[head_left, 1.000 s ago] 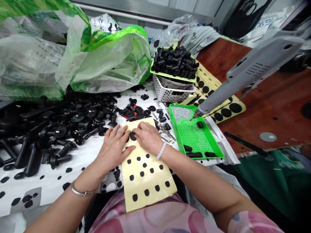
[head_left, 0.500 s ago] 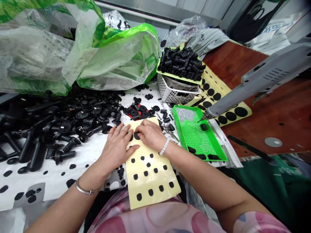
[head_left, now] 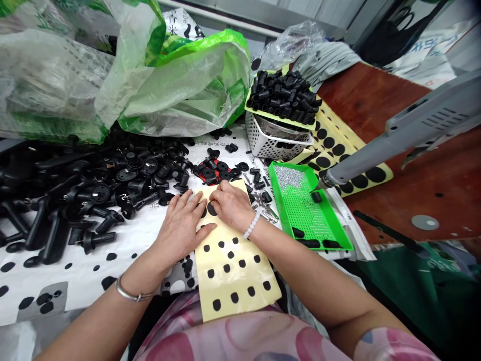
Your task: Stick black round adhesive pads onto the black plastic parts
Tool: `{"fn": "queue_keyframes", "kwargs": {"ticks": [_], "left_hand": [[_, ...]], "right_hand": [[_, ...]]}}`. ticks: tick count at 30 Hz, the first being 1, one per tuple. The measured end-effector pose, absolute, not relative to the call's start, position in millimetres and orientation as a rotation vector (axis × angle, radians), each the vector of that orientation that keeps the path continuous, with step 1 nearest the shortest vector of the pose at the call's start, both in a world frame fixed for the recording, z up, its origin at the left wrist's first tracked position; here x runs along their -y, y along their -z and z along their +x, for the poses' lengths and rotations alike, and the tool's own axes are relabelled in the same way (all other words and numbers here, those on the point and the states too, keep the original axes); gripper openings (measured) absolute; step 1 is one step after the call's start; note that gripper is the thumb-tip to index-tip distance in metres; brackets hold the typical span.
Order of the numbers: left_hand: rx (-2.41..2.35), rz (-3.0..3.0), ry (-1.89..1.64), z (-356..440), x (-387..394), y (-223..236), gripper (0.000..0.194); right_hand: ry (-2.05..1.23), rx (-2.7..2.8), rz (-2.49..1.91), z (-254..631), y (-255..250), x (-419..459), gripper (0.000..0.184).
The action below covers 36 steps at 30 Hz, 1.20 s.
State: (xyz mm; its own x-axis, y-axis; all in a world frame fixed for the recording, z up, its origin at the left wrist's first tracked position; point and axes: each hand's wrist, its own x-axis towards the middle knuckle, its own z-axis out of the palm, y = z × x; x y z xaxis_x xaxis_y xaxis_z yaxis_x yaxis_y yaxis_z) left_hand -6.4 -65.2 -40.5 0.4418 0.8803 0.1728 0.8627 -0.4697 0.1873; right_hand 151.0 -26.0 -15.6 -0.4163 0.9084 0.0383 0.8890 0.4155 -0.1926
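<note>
A yellow backing sheet with rows of black stickers lies lengthwise in front of me, its near end hanging over my lap. My left hand rests flat on the sheet's left edge, fingers stretched and thumb apart. Beside it, my right hand is closed, with thumb and index fingertips pressed together at the edge of a large round black sticker. What sits between those fingertips, if anything, is hidden. Past the sheet's far end, black round plastic parts lie on a red piece.
Black plastic fittings are heaped on the left, below green-and-clear bags. On the right are a green tray of small metal pieces, a grey power screwdriver above it, a white basket under black tubes, and another sticker sheet.
The view has shifted slightly. My right hand's fingers have moved a little at the sticker's edge, while my left hand stays flat on the sheet.
</note>
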Motion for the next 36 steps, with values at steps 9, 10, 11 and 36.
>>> {"fn": "queue_keyframes", "kwargs": {"ticks": [9,10,11,36], "left_hand": [[-1.592,2.592,-0.343,-6,66,38,0.061],[-1.595,2.588,-0.336,-6,66,38,0.060],[-1.599,2.583,-0.330,-5,66,38,0.060],[-1.546,2.551,-0.465,-6,69,38,0.057]], "right_hand": [[-0.045,2.621,-1.570,147,16,23,0.021],[-0.024,2.636,-1.550,147,17,24,0.022],[-0.004,2.651,-1.527,148,18,25,0.022],[-0.376,2.189,-1.128,198,0,81,0.011]]}}
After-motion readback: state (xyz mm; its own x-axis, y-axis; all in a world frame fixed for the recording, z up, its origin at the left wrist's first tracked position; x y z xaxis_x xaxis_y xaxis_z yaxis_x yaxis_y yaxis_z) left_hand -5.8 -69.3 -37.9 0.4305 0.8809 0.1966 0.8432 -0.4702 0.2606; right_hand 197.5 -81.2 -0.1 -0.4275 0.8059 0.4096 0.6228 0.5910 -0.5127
